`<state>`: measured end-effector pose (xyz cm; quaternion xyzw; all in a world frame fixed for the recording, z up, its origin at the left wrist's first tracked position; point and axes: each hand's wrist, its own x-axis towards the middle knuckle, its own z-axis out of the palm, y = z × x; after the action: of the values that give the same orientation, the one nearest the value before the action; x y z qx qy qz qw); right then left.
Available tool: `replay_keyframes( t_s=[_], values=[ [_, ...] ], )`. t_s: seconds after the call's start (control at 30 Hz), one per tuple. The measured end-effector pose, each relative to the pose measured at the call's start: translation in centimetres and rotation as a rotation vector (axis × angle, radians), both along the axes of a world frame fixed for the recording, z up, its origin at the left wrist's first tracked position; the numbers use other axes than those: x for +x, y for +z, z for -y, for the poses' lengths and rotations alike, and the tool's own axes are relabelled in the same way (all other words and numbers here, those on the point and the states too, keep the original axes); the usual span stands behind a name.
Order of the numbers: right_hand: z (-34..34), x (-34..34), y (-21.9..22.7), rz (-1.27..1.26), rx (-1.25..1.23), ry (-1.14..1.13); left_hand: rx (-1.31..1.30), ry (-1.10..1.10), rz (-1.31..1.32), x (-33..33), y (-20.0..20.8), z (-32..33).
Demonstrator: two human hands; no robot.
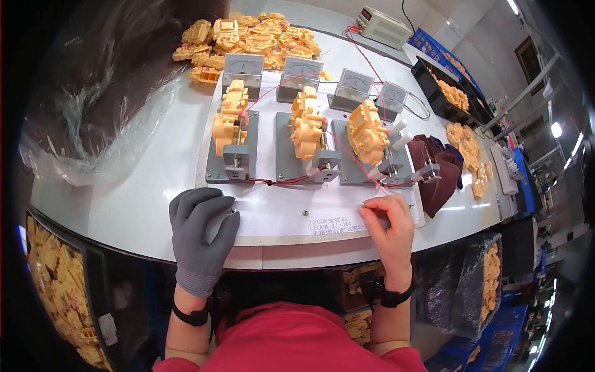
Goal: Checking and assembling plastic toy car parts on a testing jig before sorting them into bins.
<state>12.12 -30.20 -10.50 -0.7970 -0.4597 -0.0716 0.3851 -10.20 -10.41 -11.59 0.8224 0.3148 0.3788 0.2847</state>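
- Left hand (203, 230), grey glove on, is over the left side of the white board (273, 217) — thumb and fingers curved, wide gap between them.
- Right hand (392, 230) is bare, near the board's front right; thumb and index tips sit pretty close together — can't tell if they're pinching anything.
- Three yellow plastic assemblies (306, 133) sit in a row on grey fixtures (284, 167), just beyond the hands.
- Four analog meters (300, 78) stand behind those, with a heap of yellow parts (266, 40) farther back.
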Motion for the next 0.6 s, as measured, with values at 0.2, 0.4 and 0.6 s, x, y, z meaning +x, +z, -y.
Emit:
replay_keyframes(
  t_s=[0.2, 0.4, 0.6],
  values=[
    [-1.4, -3.2, 1.7, 0.038, 0.037, 0.070, 0.030, -0.011, 0.028, 0.1, -0.2, -0.6],
    [-5.9, -5.7, 2.2, -0.054, -0.129, 0.261, 0.008, -0.021, 0.057, 0.0, -0.4, -0.8],
    [-6.1, -5.5, 2.0, -0.137, -0.164, 0.204, 0.030, -0.016, 0.065, 0.0, -0.4, -0.7]
  ],
)
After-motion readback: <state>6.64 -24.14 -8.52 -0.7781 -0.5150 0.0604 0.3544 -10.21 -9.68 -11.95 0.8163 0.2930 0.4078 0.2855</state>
